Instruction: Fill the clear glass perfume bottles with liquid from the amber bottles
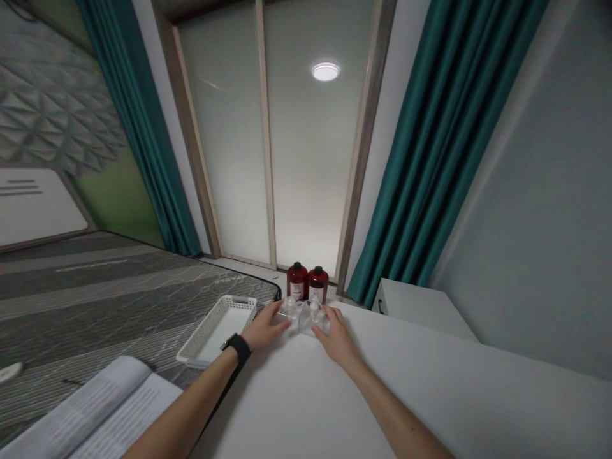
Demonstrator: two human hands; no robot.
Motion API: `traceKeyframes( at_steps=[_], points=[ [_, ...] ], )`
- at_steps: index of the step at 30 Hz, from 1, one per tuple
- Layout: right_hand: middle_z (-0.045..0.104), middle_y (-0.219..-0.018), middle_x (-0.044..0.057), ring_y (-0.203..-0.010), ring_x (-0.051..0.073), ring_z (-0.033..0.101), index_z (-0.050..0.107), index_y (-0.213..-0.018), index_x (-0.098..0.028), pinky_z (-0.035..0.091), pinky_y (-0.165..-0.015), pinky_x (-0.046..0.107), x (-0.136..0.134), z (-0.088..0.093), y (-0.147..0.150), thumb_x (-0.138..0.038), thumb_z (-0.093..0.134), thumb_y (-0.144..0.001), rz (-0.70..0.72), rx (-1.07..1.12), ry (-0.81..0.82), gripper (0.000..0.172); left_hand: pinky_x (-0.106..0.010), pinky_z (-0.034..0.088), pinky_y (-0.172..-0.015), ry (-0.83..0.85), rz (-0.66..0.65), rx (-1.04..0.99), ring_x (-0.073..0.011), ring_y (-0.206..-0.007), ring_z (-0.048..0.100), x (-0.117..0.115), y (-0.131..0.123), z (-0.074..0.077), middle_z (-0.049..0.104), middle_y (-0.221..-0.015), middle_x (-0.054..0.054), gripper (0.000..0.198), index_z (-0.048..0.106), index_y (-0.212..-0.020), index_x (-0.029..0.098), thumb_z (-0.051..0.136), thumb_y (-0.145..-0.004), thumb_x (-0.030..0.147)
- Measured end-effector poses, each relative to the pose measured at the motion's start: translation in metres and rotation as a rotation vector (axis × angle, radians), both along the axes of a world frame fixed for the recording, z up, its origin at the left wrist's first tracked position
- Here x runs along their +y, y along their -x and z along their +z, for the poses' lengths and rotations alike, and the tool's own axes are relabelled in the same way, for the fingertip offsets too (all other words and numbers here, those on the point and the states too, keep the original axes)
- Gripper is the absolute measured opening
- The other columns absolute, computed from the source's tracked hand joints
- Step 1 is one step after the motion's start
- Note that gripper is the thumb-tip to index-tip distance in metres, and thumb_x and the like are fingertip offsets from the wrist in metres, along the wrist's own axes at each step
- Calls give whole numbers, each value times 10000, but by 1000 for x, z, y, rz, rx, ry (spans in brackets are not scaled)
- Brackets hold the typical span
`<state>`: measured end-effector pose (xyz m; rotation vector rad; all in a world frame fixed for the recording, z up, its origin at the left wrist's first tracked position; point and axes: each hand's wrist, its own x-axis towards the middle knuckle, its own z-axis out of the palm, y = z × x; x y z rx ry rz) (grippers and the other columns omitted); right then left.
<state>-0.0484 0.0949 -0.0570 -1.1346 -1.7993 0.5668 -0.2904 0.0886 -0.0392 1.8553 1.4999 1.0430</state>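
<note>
Smooth white tabletop; at its far end, the left hand and right hand grasp glossy transparent containers from either side, exact form blurred. Slick walls could slip from light fingertip contact. Just beyond stand two dark-red, black-capped cylindrical bottles with pale labels; a forward push might topple them off the tabletop. Farther, pleated teal curtains flank frosted sliding doors.

Open book at 8 o'clock; striped mattress, 9; white cabinet, 4; teal curtains, 10 and 2; frosted door, 12.
</note>
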Motion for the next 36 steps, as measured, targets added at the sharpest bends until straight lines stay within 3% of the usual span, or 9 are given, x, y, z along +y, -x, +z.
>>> traceKeyframes(
  at_steps=[9,29,36],
  points=[
    [592,-1268,127,-1147,291,623,447,-1369,-207,500,-1000,455,19,-10,18,-280,656,-799,-52,0,51,612,-439,453,-1048,26,-27,51,-310,-1143,633,11,14,1,691,-1243,-124,459,632,-1202,178,677,-772,332],
    [578,-1276,127,-1163,296,614,438,-1357,-217,502,-1002,458,20,-14,23,-249,659,-785,-51,9,51,614,-409,499,-952,39,-25,102,-288,-1053,651,22,16,1,712,-1155,-104,425,612,-1169,182,607,-747,230],
    [582,-1294,137,-1170,306,614,452,-1342,-210,497,-1000,467,19,-13,24,-242,664,-776,-65,2,48,605,-417,457,-1014,28,-65,99,-267,-1083,629,23,17,-1,693,-1184,-90,475,578,-1204,177,606,-732,224]
  ],
)
